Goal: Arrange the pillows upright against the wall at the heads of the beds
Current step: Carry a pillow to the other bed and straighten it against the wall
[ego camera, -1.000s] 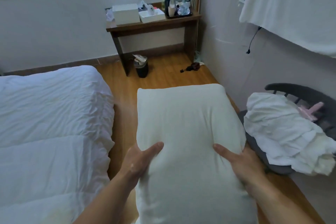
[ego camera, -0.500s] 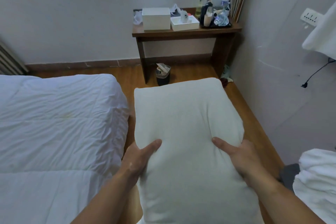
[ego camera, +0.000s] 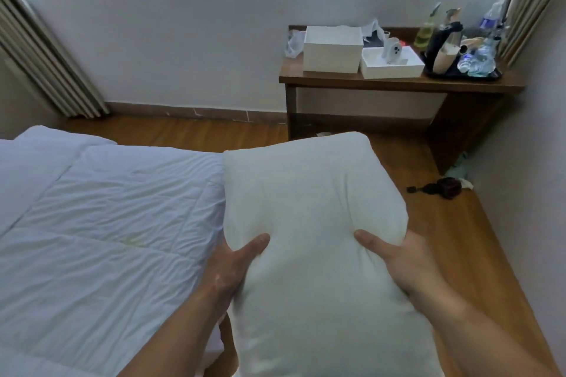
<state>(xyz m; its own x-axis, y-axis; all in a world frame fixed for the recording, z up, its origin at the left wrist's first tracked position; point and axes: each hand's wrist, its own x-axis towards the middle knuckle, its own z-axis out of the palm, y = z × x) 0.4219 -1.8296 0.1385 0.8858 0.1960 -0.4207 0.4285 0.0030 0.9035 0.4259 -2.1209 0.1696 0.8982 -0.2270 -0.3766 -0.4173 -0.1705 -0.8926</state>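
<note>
A white pillow (ego camera: 309,211) is held flat in front of me, long side pointing away, over the floor beside the bed. My left hand (ego camera: 232,266) grips its left edge with the thumb on top. My right hand (ego camera: 395,260) grips its right edge the same way. A bed with a white quilt (ego camera: 101,223) fills the left half of the view, its right edge touching or just under the pillow's left side. No bed head or other pillow is in sight.
A wooden desk (ego camera: 398,82) stands under the window at the far right, carrying white boxes (ego camera: 332,49) and a tray of bottles (ego camera: 462,55). A dark object with a cord (ego camera: 444,188) lies on the wooden floor. Curtains (ego camera: 39,58) hang at far left. A wall closes the right side.
My view has swung to the left: the chair with white laundry has left the frame and more of the bed and window wall shows. Both hands keep their grip on the pillow.
</note>
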